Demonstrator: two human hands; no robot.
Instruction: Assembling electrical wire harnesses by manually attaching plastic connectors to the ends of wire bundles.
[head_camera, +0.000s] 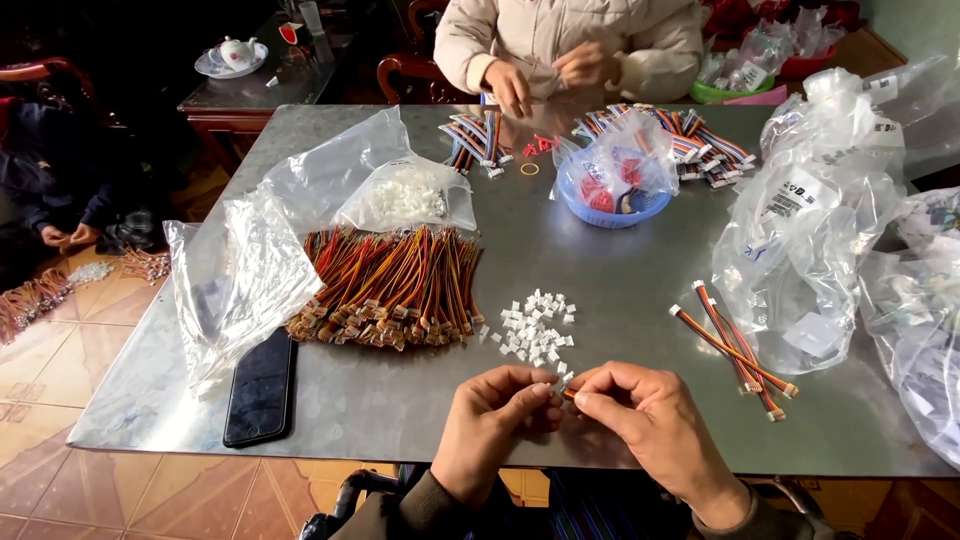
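Step in hand, by the look of it: seating a connector on a wire end. Left hand (492, 415) pinched shut on a small white connector housing (556, 383), above the table edge (400, 410). Right hand (640, 410) closed on the wire end (568, 394), tip touching the housing. Loose housings (532, 325) near, just beyond. Next move likely: precise alignment, then a firm push.

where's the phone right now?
Head view: the black phone lies flat near the metal table's front-left edge, partly under a clear plastic bag, left of the person's left hand.
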